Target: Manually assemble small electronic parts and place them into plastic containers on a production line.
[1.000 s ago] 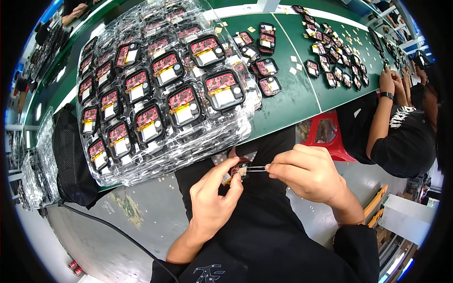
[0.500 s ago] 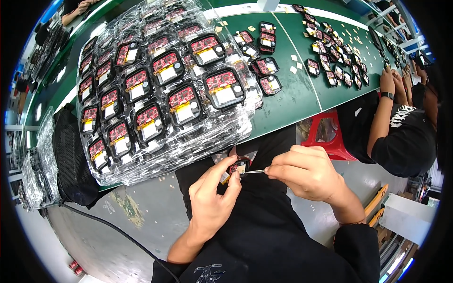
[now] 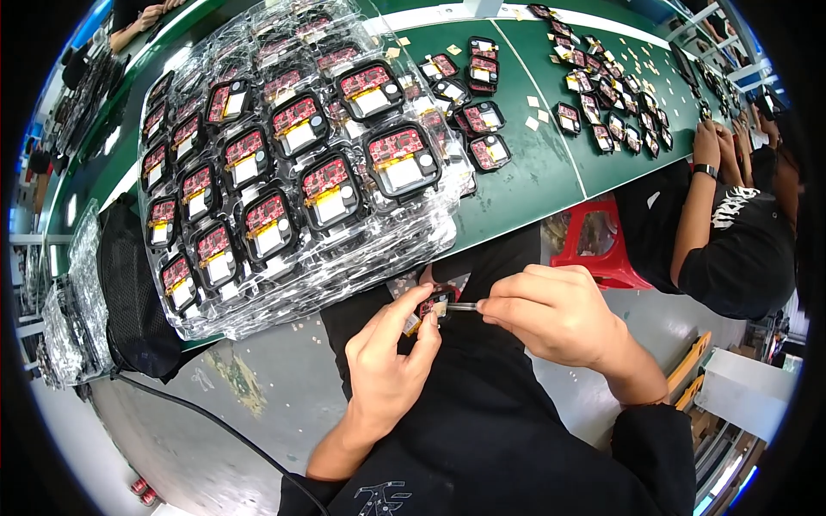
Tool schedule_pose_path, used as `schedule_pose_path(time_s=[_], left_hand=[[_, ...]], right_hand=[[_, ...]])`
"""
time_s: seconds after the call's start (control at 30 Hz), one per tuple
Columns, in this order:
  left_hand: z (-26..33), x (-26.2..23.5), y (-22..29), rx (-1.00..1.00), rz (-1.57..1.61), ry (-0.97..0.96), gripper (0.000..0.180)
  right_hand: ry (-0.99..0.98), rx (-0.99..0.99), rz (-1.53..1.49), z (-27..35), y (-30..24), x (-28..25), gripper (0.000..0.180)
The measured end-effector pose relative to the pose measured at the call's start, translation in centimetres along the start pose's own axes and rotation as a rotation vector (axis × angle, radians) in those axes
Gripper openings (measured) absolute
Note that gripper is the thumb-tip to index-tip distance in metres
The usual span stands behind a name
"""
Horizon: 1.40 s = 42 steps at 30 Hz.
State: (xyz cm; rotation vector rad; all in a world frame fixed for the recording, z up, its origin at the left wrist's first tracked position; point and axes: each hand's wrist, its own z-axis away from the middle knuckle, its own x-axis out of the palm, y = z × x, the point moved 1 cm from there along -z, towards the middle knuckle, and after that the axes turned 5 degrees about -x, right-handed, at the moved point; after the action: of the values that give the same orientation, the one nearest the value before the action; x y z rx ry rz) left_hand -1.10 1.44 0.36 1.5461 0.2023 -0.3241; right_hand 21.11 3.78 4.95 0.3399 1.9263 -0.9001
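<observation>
My left hand point(image 3: 387, 361) grips a small black-cased device with a red circuit board point(image 3: 439, 294) between thumb and fingers, over my lap. Part of its case is hidden behind the fingers. In a pinch, my right hand point(image 3: 555, 314) holds metal tweezers point(image 3: 465, 306) that point left. Their tips reach the near right side of the device, beside a small pale piece point(image 3: 440, 308) on it. Whether the tips grip that piece I cannot make out.
Stacked clear plastic trays point(image 3: 344, 267) hold many similar devices on the green table point(image 3: 516, 193). Loose devices point(image 3: 489, 151) and pale square bits point(image 3: 533, 122) lie farther right. A person in black point(image 3: 740, 249) works at the right, near a red stool point(image 3: 594, 241). A black cable point(image 3: 206, 417) hangs lower left.
My right hand and the tweezers have shifted slightly left, bringing the tips up onto the device's edge. The pale piece there now shows more clearly. My left hand is nearly still.
</observation>
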Motion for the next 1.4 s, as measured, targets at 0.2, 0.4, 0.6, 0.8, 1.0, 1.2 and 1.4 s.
schedule_pose_path(time_s=[0.2, 0.4, 0.6, 0.8, 1.0, 1.2, 1.4], left_hand=[[0.0, -0.1, -0.1, -0.024, -0.007, 0.008, 0.035], [0.0, -0.2, 0.1, -0.008, -0.034, 0.003, 0.035], [0.1, -0.2, 0.0, 0.005, -0.02, 0.007, 0.036], [0.2, 0.0, -0.2, -0.01, -0.004, -0.003, 0.035], [0.4, 0.2, -0.7, 0.018, 0.018, 0.041, 0.033], [0.3, -0.3, -0.3, -0.09, -0.018, 0.035, 0.034], [0.2, 0.0, 0.0, 0.019, -0.013, 0.002, 0.034]], right_hand=[[0.056, -0.017, 0.026, 0.1, 0.5, 0.0, 0.021], [0.053, -0.096, 0.181, -0.4, -0.8, -0.1, 0.025], [0.036, -0.03, 0.091, -0.2, -0.3, 0.2, 0.023], [0.095, 0.027, -0.068, 0.0, 0.4, 0.8, 0.024], [0.121, 0.033, -0.225, 0.3, 1.1, 0.8, 0.023], [0.109, 0.008, -0.09, 0.3, 0.3, 0.4, 0.022], [0.089, -0.079, 0.15, 0.1, -1.0, 0.5, 0.022]])
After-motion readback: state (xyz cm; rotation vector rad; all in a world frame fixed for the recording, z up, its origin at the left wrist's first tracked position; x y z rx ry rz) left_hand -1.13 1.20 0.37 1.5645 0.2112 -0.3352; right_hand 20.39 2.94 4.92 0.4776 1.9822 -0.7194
